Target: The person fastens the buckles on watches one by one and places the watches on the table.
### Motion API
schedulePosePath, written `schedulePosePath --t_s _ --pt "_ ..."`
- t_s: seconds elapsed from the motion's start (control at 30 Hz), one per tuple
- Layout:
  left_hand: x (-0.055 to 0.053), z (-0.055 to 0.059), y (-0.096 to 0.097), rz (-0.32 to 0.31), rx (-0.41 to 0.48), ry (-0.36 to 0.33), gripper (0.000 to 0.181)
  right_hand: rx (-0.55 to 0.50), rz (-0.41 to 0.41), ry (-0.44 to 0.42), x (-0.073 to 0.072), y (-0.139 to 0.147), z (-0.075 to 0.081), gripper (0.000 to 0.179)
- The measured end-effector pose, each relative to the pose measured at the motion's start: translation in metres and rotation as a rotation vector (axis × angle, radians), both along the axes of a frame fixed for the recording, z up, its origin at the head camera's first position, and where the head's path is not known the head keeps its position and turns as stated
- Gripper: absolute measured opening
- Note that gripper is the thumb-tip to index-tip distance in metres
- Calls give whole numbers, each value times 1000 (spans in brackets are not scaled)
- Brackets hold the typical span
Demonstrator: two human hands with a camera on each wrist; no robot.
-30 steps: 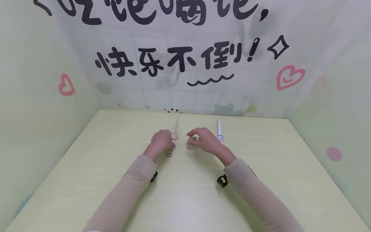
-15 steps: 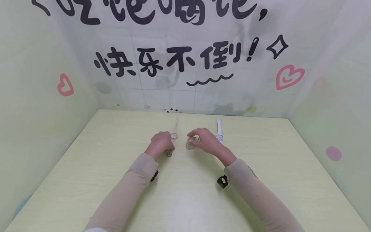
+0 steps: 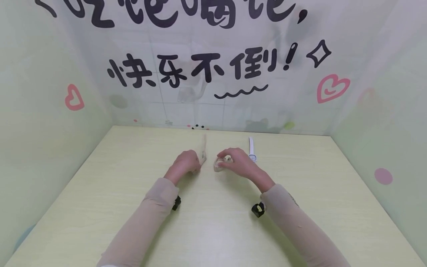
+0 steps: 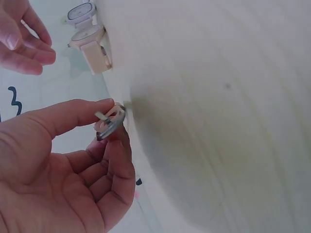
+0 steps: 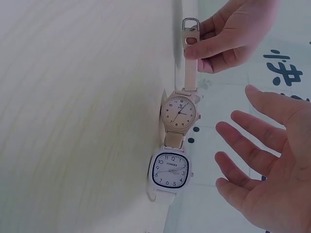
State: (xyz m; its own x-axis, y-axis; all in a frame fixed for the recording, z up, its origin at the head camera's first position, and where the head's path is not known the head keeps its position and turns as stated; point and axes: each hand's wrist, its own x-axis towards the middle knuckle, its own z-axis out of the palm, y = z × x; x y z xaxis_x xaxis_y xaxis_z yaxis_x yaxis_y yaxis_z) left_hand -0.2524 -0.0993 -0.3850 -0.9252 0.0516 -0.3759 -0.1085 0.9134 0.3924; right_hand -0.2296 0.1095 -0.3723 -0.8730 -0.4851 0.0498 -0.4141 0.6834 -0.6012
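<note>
My left hand (image 3: pixel 187 161) pinches the strap of a pink wristwatch (image 3: pixel 204 155) between thumb and fingers. A metal buckle (image 5: pixel 191 23) pokes out of that grip, and the watch is turned on edge in the head view. To its right a round-faced beige wristwatch (image 5: pixel 180 114) stands with its strap curled under. Beside this one is my right hand (image 5: pixel 274 160), its fingers loosely bent and spread, holding nothing. In the right wrist view a gap shows between its fingertips and the beige watch. A white wristwatch (image 5: pixel 170 170) with a squarish face lies further right.
The pale wooden table (image 3: pixel 213 222) runs back to a printed wall (image 3: pixel 186 92) with black lettering and pink hearts. Side walls (image 3: pixel 43 129) close it in. Black wrist cameras (image 3: pixel 258 210) hang below the sleeves, close over the tabletop.
The left hand has tilted the pink watch up on edge; its face and lower strap end no longer show in the head view. The right hand has hardly moved.
</note>
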Motion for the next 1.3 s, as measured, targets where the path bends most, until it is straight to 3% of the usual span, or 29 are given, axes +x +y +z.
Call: schedulePosePath --t_s 0.17,0.4,0.73,1.0,1.2,1.3 --pt "3 1 -6 -5 120 103 23 -17 0 -1 1 3 0 34" --pt "6 7 -11 21 242 247 27 -93 -35 -17 5 12 -4 33" --pt "4 29 -6 -71 344 341 24 -198 -87 -43 1 15 -7 34" --pt "6 53 -5 -152 402 415 23 -465 -116 -212 -10 6 -5 37" --pt "9 58 -1 -185 454 449 23 -668 -130 -424 -13 0 -6 45" --pt "11 59 1 -192 465 460 23 -703 -162 -457 -12 -3 -5 48"
